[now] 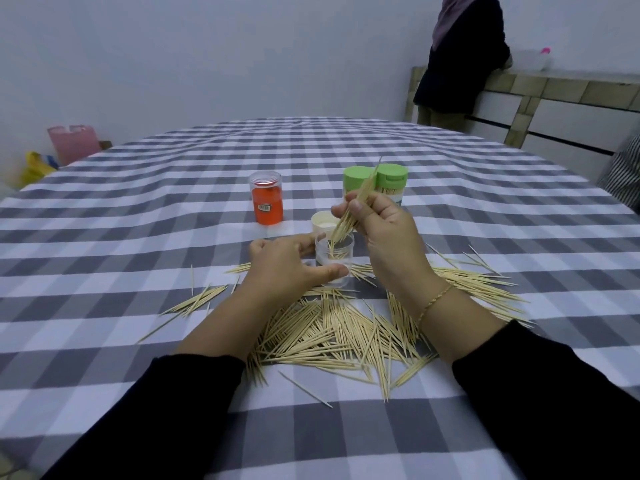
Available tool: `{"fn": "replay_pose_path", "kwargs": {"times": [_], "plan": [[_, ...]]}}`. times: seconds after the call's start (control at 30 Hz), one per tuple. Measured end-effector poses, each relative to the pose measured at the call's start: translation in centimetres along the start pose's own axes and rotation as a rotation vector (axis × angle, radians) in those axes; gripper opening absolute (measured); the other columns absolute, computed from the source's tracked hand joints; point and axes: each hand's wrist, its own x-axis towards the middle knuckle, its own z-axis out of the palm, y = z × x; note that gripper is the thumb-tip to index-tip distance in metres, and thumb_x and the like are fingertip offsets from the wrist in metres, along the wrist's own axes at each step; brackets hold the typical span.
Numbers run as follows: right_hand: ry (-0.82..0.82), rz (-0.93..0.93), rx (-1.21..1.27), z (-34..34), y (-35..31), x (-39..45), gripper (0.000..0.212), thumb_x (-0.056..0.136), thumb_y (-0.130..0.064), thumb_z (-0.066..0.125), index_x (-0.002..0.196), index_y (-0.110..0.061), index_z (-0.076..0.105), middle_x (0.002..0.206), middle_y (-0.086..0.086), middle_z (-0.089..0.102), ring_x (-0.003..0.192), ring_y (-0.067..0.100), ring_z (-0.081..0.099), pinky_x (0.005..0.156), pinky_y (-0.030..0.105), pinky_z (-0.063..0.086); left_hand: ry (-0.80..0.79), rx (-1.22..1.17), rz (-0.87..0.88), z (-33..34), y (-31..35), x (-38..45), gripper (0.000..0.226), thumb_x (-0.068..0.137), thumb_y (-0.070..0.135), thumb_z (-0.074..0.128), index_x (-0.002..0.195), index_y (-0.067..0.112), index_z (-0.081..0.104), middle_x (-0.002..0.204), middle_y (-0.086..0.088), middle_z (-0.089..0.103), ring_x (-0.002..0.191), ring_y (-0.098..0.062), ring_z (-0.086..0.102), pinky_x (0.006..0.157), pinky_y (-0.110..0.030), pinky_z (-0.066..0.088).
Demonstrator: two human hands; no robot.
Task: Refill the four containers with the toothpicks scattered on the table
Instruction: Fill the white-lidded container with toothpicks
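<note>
Left hand [287, 268] gripping clear container [335, 259], right hand [377, 226] pinching toothpick bundle [356, 206], lower tips inside container, loose toothpicks [332, 334] scattered on checked tablecloth [138, 220]

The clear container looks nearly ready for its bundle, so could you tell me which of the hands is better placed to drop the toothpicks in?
Right. The right hand already pinches the bundle of toothpicks, tips inside the clear container. The left hand grips the container.

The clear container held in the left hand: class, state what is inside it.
The clear container holds the lower ends of a toothpick bundle pinched by the right hand. The left hand hides part of its wall and base.
</note>
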Motion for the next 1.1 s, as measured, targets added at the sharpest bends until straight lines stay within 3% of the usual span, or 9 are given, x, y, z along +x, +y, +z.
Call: {"fn": "replay_pose_path", "kwargs": {"times": [0.07, 0.17, 0.27, 0.37, 0.53, 0.63, 0.77, 0.97, 1.1], "plan": [[-0.049, 0.01, -0.024, 0.1, 0.2, -0.1, 0.019, 0.096, -0.009, 0.05, 0.087, -0.019, 0.064, 0.088, 0.002, 0.068, 0.085, 0.013, 0.064, 0.087, 0.037, 0.054, 0.008, 0.005, 0.008, 0.0, 0.0, 0.0, 0.074, 0.068, 0.065, 0.069, 0.134, 0.036, 0.054, 0.118, 0.016, 0.067, 0.128, -0.013, 0.043, 0.091, -0.024, 0.013], [-0.141, 0.038, -0.037, 0.3, 0.1, -0.5, 0.017, 0.096, -0.004, 0.049, 0.09, -0.014, 0.061, 0.081, 0.0, 0.066, 0.071, 0.003, 0.064, 0.071, 0.02, 0.054, 0.004, -0.017, 0.024, -0.1, -0.2, 0.0, 0.07, 0.067, 0.065, 0.07, 0.128, 0.035, 0.059, 0.114, 0.017, 0.069, 0.122, -0.009, 0.051, 0.11, -0.037, 0.023], [-0.186, 0.063, -0.048, 0.2, 0.0, -0.7, 0.013, 0.094, -0.003, 0.051, 0.093, -0.011, 0.062, 0.085, 0.005, 0.067, 0.073, 0.005, 0.065, 0.073, 0.018, 0.055, 0.013, -0.021, 0.046, -0.1, 0.0, 0.0, 0.051, 0.07, 0.059, 0.073, 0.116, 0.037, 0.065, 0.108, 0.017, 0.07, 0.118, -0.008, 0.054, 0.11, -0.042, 0.025], [-0.181, 0.083, -0.053, 0.2, -0.1, -1.0, 0.013, 0.09, -0.005, 0.057, 0.097, -0.013, 0.065, 0.096, 0.013, 0.068, 0.083, 0.012, 0.065, 0.077, 0.02, 0.054, 0.011, -0.015, 0.054, -0.2, 0.1, -0.1, 0.047, 0.073, 0.056, 0.073, 0.116, 0.039, 0.064, 0.109, 0.017, 0.07, 0.119, -0.009, 0.052, 0.105, -0.032, 0.021], [-0.151, 0.078, -0.086, -0.1, -0.2, -1.2, 0.02, 0.088, -0.011, 0.061, 0.107, -0.017, 0.064, 0.11, 0.009, 0.068, 0.097, 0.012, 0.065, 0.081, 0.018, 0.054, -0.001, -0.004, 0.029, -0.1, -0.3, 0.1, 0.062, 0.069, 0.063, 0.071, 0.126, 0.037, 0.061, 0.112, 0.016, 0.07, 0.121, -0.013, 0.05, 0.1, -0.032, 0.021], [-0.138, 0.067, -0.105, -0.2, -0.3, -1.2, 0.019, 0.088, -0.014, 0.061, 0.107, -0.019, 0.065, 0.107, 0.005, 0.069, 0.094, 0.006, 0.065, 0.076, 0.014, 0.052, -0.004, -0.022, 0.021, 0.0, -0.6, 0.2, 0.067, 0.068, 0.063, 0.072, 0.129, 0.038, 0.059, 0.114, 0.015, 0.069, 0.122, -0.013, 0.051, 0.107, -0.035, 0.024], [-0.104, 0.064, -0.153, -0.5, -0.2, -0.9, 0.015, 0.091, -0.015, 0.06, 0.104, -0.017, 0.067, 0.099, 0.001, 0.071, 0.085, 0.0, 0.065, 0.069, 0.012, 0.05, -0.002, -0.026, 0.019, 0.0, -0.4, 0.2, 0.065, 0.067, 0.064, 0.071, 0.127, 0.043, 0.057, 0.112, 0.015, 0.069, 0.124, -0.016, 0.048, 0.1, -0.031, 0.022], [0.01, 0.015, -0.31, -1.4, -1.4, -0.7, 0.02, 0.093, -0.026, 0.057, 0.097, -0.013, 0.071, 0.088, -0.011, 0.069, 0.077, -0.011, 0.06, 0.066, 0.002, 0.043, -0.024, -0.046, 0.003, 0.0, -0.7, 0.4, 0.08, 0.057, 0.075, 0.066, 0.129, 0.039, 0.059, 0.113, 0.016, 0.069, 0.125, -0.016, 0.049, 0.112, -0.04, 0.027], [0.065, 0.1, -0.535, -3.9, -3.3, 0.1, 0.017, 0.093, -0.028, 0.058, 0.09, -0.017, 0.071, 0.094, -0.002, 0.071, 0.085, 0.006, 0.061, 0.075, 0.02, 0.047, -0.043, -0.041, -0.022, 0.0, -0.9, 0.6, 0.1, 0.046, 0.086, 0.063, 0.132, 0.037, 0.056, 0.117, 0.017, 0.067, 0.128, -0.019, 0.046, 0.108, -0.034, 0.027]]}}
